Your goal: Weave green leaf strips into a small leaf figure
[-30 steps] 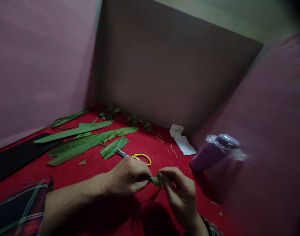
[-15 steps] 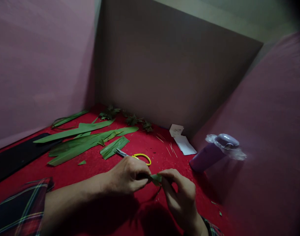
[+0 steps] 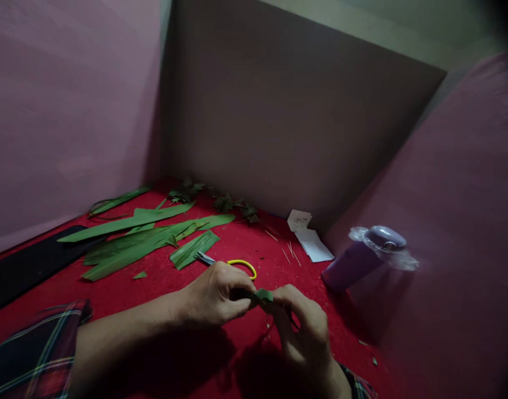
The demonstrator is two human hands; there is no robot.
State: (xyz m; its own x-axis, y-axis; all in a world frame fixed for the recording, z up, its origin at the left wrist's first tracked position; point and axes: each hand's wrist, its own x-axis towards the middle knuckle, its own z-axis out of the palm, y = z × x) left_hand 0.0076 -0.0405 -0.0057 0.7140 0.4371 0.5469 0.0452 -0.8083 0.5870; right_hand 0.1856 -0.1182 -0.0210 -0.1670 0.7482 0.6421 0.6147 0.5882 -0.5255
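My left hand (image 3: 216, 295) and my right hand (image 3: 300, 327) meet over the red cloth (image 3: 162, 288), both pinching a small folded green leaf strip (image 3: 263, 295) between their fingertips. The strip is mostly hidden by the fingers. Just behind my left hand lie scissors with a yellow handle (image 3: 241, 264). A plaid sleeve (image 3: 33, 354) covers my left forearm near the bottom left corner.
Long green leaves (image 3: 141, 238) lie at the left on the cloth, with small dark leaves (image 3: 221, 200) by the back wall. White paper slips (image 3: 310, 235), thin sticks (image 3: 289, 252) and a purple bottle (image 3: 357, 257) lie at the right. A black board (image 3: 25, 266) lies far left.
My right hand has shifted slightly left and closed over the leaf strip, which is now folded flatter and more hidden between the fingers. My left hand has barely moved.
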